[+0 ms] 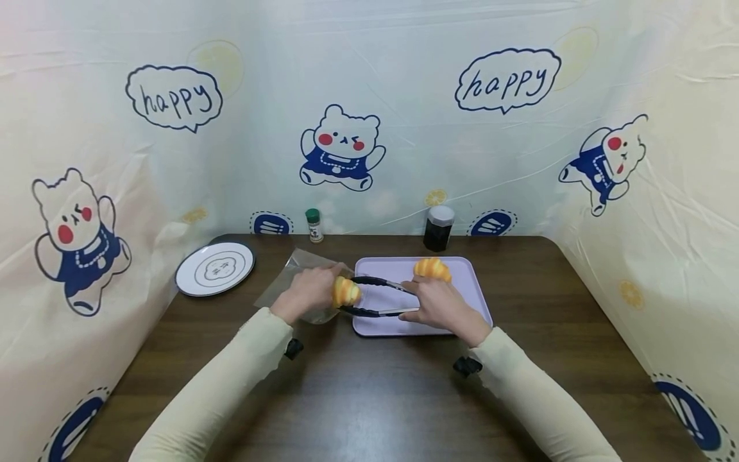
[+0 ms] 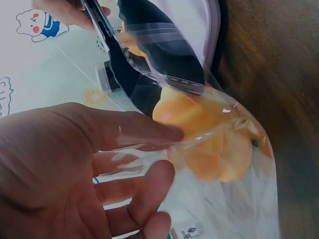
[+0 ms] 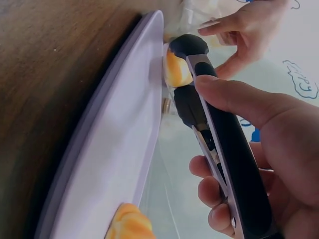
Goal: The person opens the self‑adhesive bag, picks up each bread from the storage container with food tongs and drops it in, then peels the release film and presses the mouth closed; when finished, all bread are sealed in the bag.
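Observation:
My left hand (image 1: 308, 289) pinches a clear plastic bag (image 1: 281, 283) at its mouth, thumb on the near side of the film. A golden croissant (image 1: 348, 292) is inside the bag's opening, seen through the film in the left wrist view. My right hand (image 1: 443, 305) grips black-and-silver tongs (image 3: 232, 144), thumb on one arm and curled fingers on the other. The black tong heads reach into the bag mouth, one on either side of the croissant. Another croissant (image 1: 433, 268) lies at the back of the lilac tray (image 1: 369, 328), beyond my right hand.
A white plate with a dark rim (image 1: 199, 273) sits at the table's back left. Along the back edge stand a green-capped shaker bottle (image 1: 314, 226) and a dark jar with a pale lid (image 1: 439, 229). Printed cloth encloses the wooden table (image 1: 369, 398) behind and at both sides.

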`<state>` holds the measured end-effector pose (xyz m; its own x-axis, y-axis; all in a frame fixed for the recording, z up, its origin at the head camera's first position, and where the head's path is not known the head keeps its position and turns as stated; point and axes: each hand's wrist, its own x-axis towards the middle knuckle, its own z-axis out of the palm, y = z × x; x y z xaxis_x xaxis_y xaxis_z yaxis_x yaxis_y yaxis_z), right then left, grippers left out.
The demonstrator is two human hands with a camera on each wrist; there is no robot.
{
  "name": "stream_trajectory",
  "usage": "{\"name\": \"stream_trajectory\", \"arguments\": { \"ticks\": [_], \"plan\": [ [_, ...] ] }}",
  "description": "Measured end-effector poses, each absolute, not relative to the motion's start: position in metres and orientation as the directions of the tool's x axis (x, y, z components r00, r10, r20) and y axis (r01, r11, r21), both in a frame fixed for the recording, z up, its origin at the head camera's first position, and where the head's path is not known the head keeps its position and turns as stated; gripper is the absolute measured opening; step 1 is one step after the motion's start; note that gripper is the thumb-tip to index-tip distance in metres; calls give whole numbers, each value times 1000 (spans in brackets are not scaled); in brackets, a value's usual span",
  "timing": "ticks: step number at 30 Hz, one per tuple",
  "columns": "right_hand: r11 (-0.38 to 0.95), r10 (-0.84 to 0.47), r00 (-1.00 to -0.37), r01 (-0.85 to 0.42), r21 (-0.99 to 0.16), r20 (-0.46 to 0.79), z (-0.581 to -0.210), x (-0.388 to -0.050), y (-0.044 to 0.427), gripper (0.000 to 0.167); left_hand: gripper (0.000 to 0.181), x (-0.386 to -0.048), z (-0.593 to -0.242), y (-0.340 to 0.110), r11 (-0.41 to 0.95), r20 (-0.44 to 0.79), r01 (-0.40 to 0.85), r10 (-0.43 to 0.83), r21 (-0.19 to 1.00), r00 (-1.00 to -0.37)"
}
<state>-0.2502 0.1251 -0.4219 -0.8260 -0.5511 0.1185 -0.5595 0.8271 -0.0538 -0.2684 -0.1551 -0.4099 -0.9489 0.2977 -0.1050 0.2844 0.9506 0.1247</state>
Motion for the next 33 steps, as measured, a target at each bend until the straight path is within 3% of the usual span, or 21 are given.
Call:
{"name": "stream_trajectory", "arguments": {
  "ticks": [3,9,18,25,33],
  "plan": [
    [830,-548,-828,-556,-42,116,-423,-250,126,63,62,-270,-407,-155,953,-125,270,288,139,-950],
    [839,-537,-838,-543,-37,100,-428,-249,126,60,25,-274,-405,-160,956,-171,244,270,161,-948],
    [833,-545,-832,-552,-43,107,-429,-249,126,58,7,-271,-401,-161,977,-185,212,214,30,-959],
    [823,-555,-822,-565,-57,130,-430,-247,127,58,6,-273,-402,-162,960,-129,249,265,132,-955],
    [814,-560,-811,-576,-69,170,-430,-242,125,57,21,-273,-405,-163,943,-117,298,316,151,-942]
  ]
}}
